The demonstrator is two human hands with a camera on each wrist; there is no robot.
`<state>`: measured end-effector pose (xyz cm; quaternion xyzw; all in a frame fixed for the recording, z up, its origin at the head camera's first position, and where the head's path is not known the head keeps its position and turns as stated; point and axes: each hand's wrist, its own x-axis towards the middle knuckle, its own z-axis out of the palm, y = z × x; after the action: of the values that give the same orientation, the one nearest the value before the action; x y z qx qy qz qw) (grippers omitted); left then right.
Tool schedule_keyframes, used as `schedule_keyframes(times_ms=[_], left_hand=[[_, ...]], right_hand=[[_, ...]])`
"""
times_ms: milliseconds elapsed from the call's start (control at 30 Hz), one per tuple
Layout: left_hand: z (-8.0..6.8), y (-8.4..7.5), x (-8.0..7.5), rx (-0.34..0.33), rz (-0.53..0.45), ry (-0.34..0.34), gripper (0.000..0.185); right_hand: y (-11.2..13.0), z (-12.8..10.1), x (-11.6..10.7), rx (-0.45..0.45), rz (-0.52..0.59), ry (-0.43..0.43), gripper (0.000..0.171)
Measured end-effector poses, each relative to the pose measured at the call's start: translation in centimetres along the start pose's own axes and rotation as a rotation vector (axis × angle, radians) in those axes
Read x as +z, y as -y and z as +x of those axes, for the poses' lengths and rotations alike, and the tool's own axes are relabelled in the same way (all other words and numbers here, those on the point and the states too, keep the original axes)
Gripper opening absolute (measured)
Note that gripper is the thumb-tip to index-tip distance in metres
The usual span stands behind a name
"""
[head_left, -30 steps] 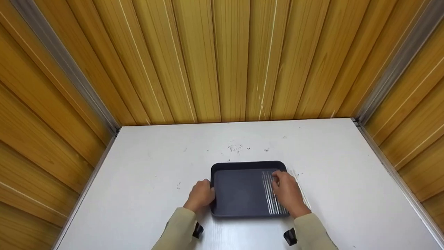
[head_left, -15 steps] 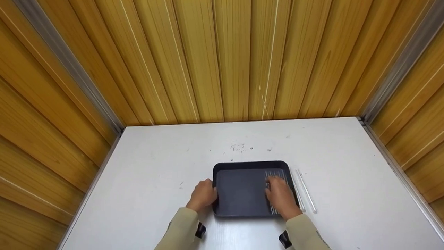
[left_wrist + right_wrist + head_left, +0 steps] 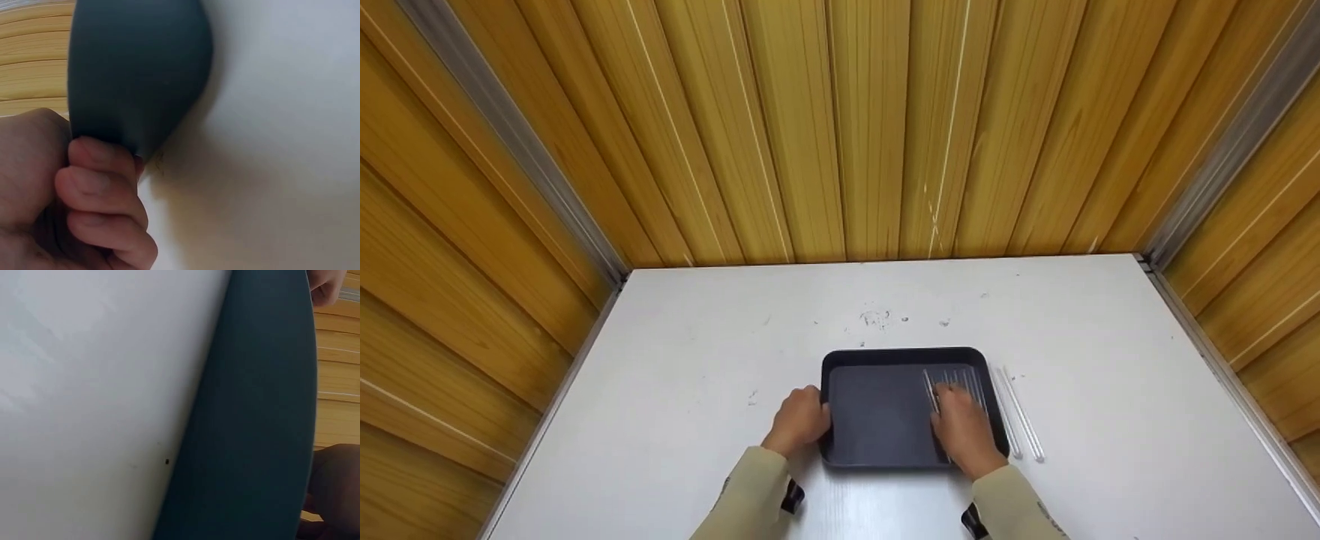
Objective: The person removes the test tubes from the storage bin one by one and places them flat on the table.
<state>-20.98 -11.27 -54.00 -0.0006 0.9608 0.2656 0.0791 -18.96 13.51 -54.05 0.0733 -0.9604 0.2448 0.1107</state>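
Observation:
A dark rectangular tray [image 3: 877,420] lies on the white table. My left hand [image 3: 799,416] grips its left wall; in the left wrist view the fingers [image 3: 95,185] curl at the tray wall [image 3: 140,62]. Inside the tray's right part, several thin clear rods [image 3: 971,382] lie side by side. Over them is my right hand [image 3: 962,427], its thumb and index finger pinching the leftmost clear rod [image 3: 927,381], which stands slightly apart from the row. The right wrist view shows mostly the tray's outer wall, with the right hand dark at the lower right edge.
Two more clear rods [image 3: 1024,420] lie on the table [image 3: 720,337] just right of the tray. Wood-patterned panels [image 3: 862,135] wall in the back and both sides. Dark marks [image 3: 875,319] spot the table behind the tray.
My right hand has moved left across the rods, and the leftmost rod has shifted left from the row. The two rods outside the tray have come into plain view. The left hand keeps its grip.

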Motion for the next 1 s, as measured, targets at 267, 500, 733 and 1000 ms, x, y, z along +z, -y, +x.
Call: schedule_keyframes(times_ms=[267, 500, 733, 1000], left_hand=[[0.05, 0.14, 0.13, 0.017, -0.004, -0.020, 0.021], [0.00, -0.02, 0.03, 0.004, -0.007, -0.018, 0.019], [0.05, 0.03, 0.22, 0.019, -0.009, -0.020, 0.019], [0.11, 0.14, 0.18, 0.020, -0.006, -0.014, 0.019]], right_hand=[[0.25, 0.06, 0.38, -0.020, -0.007, -0.023, 0.030], [0.50, 0.19, 0.54, -0.022, -0.011, -0.012, 0.032], [0.36, 0.20, 0.49, -0.013, 0.018, 0.006, 0.033], [0.09, 0.32, 0.41, 0.026, 0.107, 0.019, 0.033]])
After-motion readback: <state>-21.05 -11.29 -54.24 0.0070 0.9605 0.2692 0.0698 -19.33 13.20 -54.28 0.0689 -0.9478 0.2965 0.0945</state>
